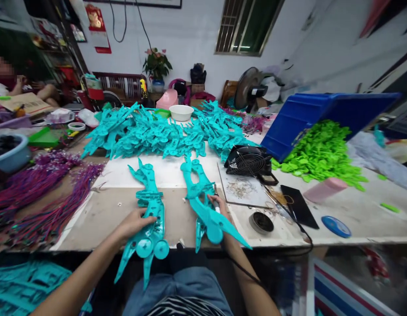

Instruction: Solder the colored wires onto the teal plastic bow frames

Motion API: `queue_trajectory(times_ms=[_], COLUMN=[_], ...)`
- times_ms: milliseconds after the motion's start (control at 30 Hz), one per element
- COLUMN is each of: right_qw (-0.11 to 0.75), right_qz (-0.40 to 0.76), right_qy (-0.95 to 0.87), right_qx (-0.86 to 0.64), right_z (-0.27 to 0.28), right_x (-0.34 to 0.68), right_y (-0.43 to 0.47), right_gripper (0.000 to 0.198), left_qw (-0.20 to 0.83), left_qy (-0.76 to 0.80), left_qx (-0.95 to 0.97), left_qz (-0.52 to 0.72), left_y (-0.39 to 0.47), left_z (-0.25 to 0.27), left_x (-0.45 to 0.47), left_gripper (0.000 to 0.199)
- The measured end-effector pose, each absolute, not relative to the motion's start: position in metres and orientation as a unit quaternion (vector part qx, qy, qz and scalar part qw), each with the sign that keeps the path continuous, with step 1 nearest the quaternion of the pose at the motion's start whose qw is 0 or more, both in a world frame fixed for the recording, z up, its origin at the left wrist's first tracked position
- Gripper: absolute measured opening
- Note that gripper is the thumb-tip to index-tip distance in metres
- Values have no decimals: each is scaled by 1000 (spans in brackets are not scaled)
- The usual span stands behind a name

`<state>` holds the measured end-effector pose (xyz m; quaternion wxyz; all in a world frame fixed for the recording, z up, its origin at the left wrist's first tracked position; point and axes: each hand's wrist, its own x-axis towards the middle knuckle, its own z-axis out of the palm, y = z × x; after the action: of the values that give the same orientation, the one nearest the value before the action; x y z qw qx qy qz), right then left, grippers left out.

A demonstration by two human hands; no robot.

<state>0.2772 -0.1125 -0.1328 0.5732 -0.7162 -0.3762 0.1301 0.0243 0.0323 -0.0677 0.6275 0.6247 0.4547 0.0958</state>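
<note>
My left hand (pixel 137 223) is closed round a turquoise plastic part (pixel 151 215), thumb on its upper face. This long part has pointed ends and two round discs near me. A second turquoise part (pixel 203 208) of like shape lies to the right, across my right hand (pixel 221 205) and partly hiding it. Between the right fingers is a slim soldering iron (pixel 217 202) with a dark and white handle; a black cable runs down past the wrist. Whether the right hand also touches the second part, I cannot tell.
Turquoise parts (pixel 151 134) are heaped at the back. Red-purple wire bundles (pixel 55 197) lie left. Rightward are a black fan (pixel 248 160), a round tin (pixel 262 222), a blue bin (pixel 292 118) spilling green pieces (pixel 318 151), and a pink roll (pixel 325 190). Another person sits far left.
</note>
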Motion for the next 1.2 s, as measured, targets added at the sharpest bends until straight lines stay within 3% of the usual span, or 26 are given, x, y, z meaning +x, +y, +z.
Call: queue_trajectory(times_ms=[133, 267, 367, 567, 767, 967, 1200], right_qw=[573, 598, 593, 377, 229, 224, 222], right_qz=[133, 134, 115, 157, 88, 92, 103], right_qy=[-368, -378, -498, -750, -773, -741, -737], right_qx=[-720, -694, -622, -520, -586, -627, -630], right_z=[-137, -131, -115, -93, -102, -106, -93], right_x=[295, 280, 256, 217, 213, 249, 270], right_y=[-120, -123, -118, -90, -81, -98, -102], right_gripper=[52, 39, 30, 47, 37, 47, 61], left_qw=[470, 513, 514, 395, 350, 361, 296], left_qy=[475, 420, 430, 524, 479, 421, 454], left_qx=[738, 735, 714, 741, 801, 831, 840], left_qz=[100, 142, 201, 140, 77, 37, 22], left_y=[43, 39, 32, 35, 40, 39, 37], left_z=[-64, -47, -38, -65, -87, -87, -84], left_x=[13, 16, 2, -61, -57, 9, 26], left_gripper=[46, 57, 69, 82, 66, 52, 39])
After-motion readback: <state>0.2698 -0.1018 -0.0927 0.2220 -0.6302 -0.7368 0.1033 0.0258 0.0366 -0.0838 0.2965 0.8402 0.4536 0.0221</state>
